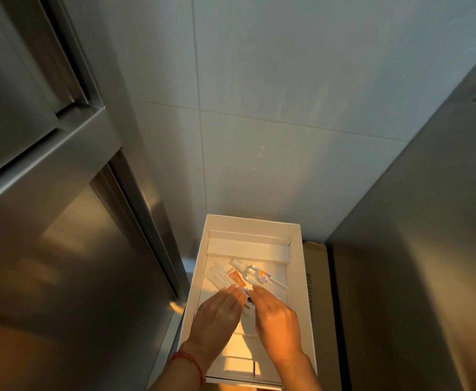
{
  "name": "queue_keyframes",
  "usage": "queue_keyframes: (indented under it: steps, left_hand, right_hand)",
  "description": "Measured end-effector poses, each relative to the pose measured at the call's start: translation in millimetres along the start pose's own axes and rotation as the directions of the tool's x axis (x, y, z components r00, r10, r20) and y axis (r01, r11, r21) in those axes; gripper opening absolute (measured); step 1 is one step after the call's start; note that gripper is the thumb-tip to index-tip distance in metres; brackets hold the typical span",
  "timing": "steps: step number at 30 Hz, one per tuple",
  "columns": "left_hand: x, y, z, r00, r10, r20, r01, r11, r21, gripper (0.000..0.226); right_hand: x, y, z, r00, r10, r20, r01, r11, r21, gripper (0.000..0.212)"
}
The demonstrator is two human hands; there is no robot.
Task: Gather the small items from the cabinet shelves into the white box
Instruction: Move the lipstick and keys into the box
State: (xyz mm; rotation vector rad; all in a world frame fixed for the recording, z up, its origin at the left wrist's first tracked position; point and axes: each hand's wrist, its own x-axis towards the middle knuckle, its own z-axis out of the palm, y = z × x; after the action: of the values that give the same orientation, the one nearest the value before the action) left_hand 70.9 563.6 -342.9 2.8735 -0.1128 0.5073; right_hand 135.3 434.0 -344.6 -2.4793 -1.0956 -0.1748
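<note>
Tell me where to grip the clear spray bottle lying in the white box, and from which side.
Grip the clear spray bottle across its rounded middle, coming down from above with the fingers on its two long sides. It lies flat on the floor of the white box, slanted, cap toward the far left, with the orange-and-white packet close on its left, so a sideways approach looks cramped.

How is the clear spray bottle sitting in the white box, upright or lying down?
Lying down. The clear spray bottle rests flat on the floor of the white box, cap toward the far left, beside an orange-and-white packet.
</note>
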Motion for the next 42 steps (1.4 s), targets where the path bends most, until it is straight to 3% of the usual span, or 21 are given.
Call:
queue_keyframes:
  steps: [8, 19, 31, 42]
  left_hand:
    - [6.3, -6.8, 16.0, 1.0, -0.005, 0.03, 0.006, 0.999, -0.038, 0.063]
    - [3.1, -7.5, 38.2, 0.982, -0.026, 0.188, 0.036, 0.998, -0.049, 0.069]
    - [2.7, -10.0, 50.9, 0.957, -0.111, 0.269, 0.127, 0.991, -0.046, 0.071]
    - [8.2, -5.3, 31.8, 0.951, -0.195, 0.24, 0.201, 0.98, -0.001, 0.064]
  right_hand:
    - [8.6, 5.1, 10.6, 0.998, 0.008, 0.061, -0.007, 1.0, -0.008, 0.065]
    - [11.3, 14.6, 27.3, 0.986, 0.039, 0.162, -0.039, 0.999, 0.002, 0.059]
    - [7.6, 22.8, 41.9, 0.987, 0.042, 0.155, -0.023, 0.992, -0.126, 0.072]
    - [7.1, 13.5, 27.7, 0.988, 0.082, 0.133, -0.074, 0.995, -0.069, 0.049]
